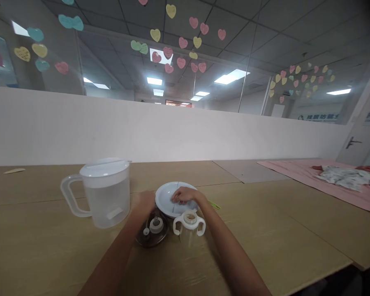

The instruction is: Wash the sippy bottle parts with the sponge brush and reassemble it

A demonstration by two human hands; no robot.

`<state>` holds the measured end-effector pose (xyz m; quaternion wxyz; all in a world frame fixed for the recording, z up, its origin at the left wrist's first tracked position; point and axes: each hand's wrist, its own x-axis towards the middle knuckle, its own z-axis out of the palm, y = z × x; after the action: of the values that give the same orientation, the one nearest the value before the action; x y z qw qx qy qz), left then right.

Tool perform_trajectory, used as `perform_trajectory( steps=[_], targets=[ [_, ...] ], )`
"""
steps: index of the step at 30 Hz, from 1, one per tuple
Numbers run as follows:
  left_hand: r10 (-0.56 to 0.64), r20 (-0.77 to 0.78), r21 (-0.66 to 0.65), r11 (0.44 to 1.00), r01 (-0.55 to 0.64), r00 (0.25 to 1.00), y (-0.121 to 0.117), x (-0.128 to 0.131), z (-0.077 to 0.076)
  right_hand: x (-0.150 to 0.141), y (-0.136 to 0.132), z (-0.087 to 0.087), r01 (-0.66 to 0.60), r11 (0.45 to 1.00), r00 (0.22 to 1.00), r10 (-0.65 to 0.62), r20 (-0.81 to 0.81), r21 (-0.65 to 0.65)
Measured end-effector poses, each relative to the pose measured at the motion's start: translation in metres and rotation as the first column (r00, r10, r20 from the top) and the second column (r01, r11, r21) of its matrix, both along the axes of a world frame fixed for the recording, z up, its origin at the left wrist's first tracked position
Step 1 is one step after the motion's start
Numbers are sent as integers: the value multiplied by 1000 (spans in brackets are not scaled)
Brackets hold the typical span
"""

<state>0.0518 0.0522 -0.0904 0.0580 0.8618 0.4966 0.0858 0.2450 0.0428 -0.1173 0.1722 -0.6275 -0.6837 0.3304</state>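
one head-worn view, facing forward and down.

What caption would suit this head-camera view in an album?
Two bare hands work around a divided white plate, beside a clear bottle with white handles.

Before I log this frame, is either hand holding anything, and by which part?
Cannot be told: the right hand curls over the white plate, fingertips unclear, and the left hand is blurred beside the dark tray.

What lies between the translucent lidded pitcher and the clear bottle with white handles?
In the head view, the left forearm and a dark round plate holding small white parts lie between the pitcher and bottle.
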Motion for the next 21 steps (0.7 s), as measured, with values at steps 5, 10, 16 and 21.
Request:
perform_trajectory(
  steps=[5,10,16,21],
  targets=[
    [9,-69,-55,998,-13,998,1,-11,14,1,-5,4,25,999,1000,-25,-18,41],
    [-32,-61,-121,992,25,998,-6,-35,47,17,-16,34,133,953,986,-101,-130,271],
    [-277,303,17,958,285,912,-26,-36,79,4,-56,89,347,751,808,64,-586,561],
    [-403,463,151,914,378,789,-23,-9,67,-20,-80,111,287,746,705,260,-659,601]
  ],
)
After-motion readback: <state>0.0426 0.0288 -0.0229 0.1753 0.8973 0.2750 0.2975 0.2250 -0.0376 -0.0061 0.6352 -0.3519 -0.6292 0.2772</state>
